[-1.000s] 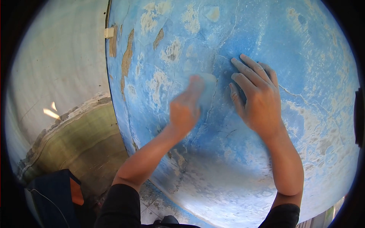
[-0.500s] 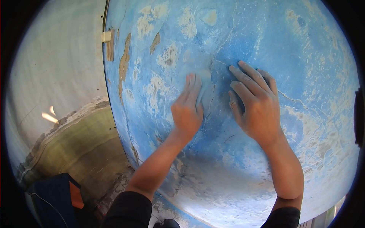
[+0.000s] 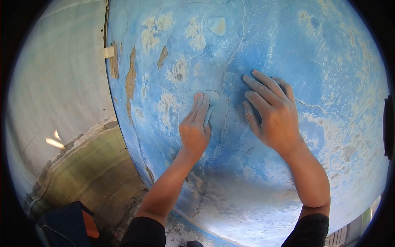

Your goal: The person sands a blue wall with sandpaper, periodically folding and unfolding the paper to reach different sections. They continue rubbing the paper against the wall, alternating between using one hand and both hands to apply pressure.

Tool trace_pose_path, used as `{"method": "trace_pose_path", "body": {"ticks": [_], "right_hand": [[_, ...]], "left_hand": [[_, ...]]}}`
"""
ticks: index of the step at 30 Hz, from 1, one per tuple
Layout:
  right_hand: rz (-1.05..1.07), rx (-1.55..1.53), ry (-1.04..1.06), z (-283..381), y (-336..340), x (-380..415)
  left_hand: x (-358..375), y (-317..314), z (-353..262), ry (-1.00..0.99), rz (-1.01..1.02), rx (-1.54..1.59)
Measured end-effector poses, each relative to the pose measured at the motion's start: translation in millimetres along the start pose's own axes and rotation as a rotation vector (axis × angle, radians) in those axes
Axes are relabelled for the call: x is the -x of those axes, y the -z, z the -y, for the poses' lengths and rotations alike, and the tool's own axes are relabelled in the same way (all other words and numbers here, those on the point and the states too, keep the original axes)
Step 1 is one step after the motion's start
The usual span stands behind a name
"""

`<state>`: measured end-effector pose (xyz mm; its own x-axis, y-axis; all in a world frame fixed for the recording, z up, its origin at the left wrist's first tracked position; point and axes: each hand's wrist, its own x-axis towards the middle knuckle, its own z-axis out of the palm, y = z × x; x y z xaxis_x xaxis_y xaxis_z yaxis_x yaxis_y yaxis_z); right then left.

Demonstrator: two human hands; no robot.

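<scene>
A blue painted wall (image 3: 263, 181) with cracks and pale, peeling patches fills most of the view. My left hand (image 3: 195, 125) presses a thin light-blue sheet or pad (image 3: 213, 99) against it, the fingers close together on top. The pad's right edge and top corner show beyond the fingers. To the right, my right hand (image 3: 273, 111) lies on the wall with its fingers spread and holds nothing. Greyish dust covers its fingers. Near its fingertips a thin crack runs across the paint.
A pale wall (image 3: 61, 74) with a greenish lower part stands at the left, past the blue wall's edge. A small wooden piece (image 3: 114, 61) sits on that edge. A dark blue object with an orange side (image 3: 89, 224) is at the lower left.
The view has shifted slightly. My left hand has moved down and a little left across the wall with the pad. My right hand stays at about the same spot on the wall.
</scene>
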<state>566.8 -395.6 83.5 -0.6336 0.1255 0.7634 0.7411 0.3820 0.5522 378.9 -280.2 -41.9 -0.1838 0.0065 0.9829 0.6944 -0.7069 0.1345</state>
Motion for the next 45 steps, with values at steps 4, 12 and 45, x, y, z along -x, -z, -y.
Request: {"method": "trace_pose_path", "body": {"ticks": [4, 12, 45], "right_hand": [[-0.025, 0.016, 0.007, -1.4, -1.7, -4.0], [-0.052, 0.006, -0.02, 0.7, -6.8, -3.7], [0.033, 0.144, -0.031, 6.1, -14.9, -3.8]], "left_hand": [[-28.4, -3.1, 1.6, -0.018, -0.014, 0.01], [3.8, -10.0, -11.3, 0.03, -0.048, 0.041], [32.1, 0.7, -9.1, 0.045, 0.029, 0.119]]}}
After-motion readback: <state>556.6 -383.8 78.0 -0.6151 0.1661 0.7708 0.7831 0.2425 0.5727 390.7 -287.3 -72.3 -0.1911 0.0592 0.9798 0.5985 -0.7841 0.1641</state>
